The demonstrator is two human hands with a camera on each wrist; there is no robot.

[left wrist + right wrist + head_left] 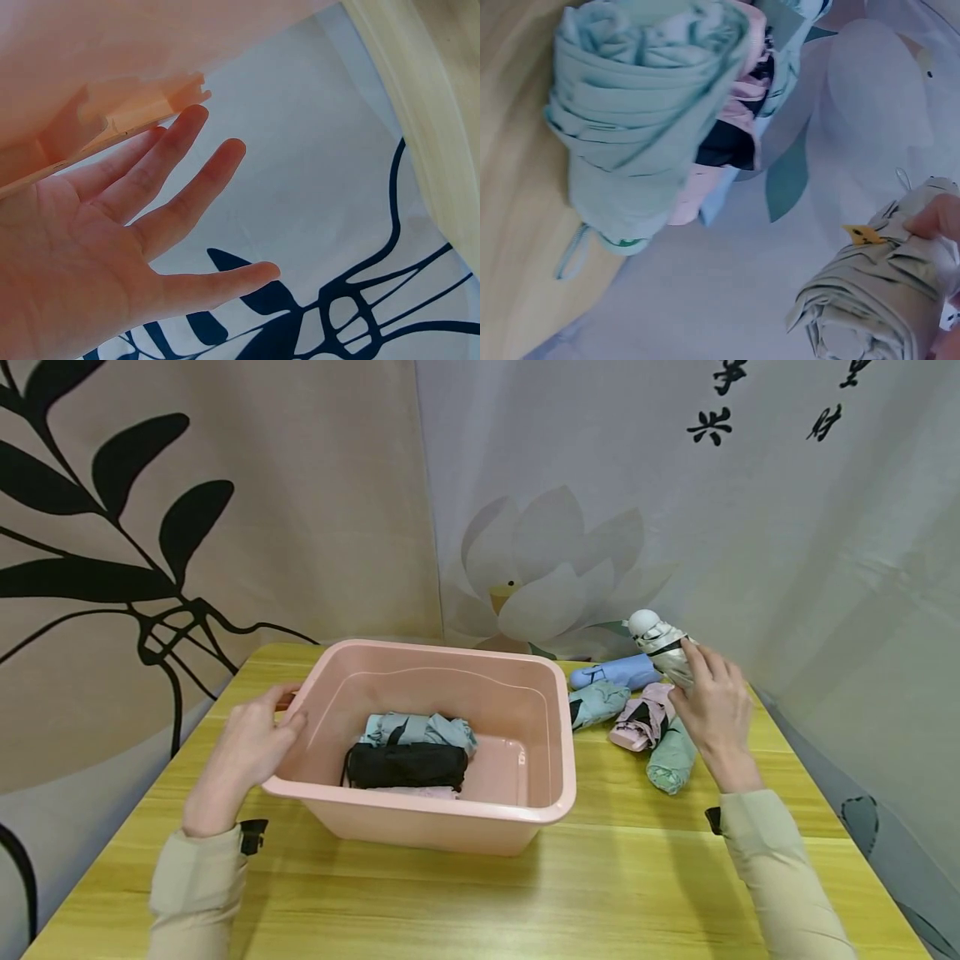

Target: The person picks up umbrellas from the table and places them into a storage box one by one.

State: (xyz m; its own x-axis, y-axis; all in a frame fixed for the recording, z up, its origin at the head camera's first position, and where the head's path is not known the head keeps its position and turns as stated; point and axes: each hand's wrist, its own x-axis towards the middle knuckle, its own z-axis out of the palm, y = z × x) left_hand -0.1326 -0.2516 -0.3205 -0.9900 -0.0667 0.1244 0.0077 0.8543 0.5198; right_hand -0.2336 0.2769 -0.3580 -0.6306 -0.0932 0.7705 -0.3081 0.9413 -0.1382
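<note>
In the head view my left hand (251,739) is at the left rim of a pink plastic basin (551,727), thumb over the edge. In the left wrist view its fingers (165,172) reach out beneath the rim. My right hand (716,706) grips a pale grey folded umbrella (660,643), tilted above the other umbrellas, its white end up and to the left. Inside the basin lie a grey-blue folded umbrella (420,728), a black one (408,766) and a partly hidden pale pink one (420,792).
Right of the basin lie a blue folded umbrella (618,672), a teal one (598,702), a pink one (641,718) and a mint-green one (672,760). The wooden table (450,893) ends against a printed curtain (337,527) behind.
</note>
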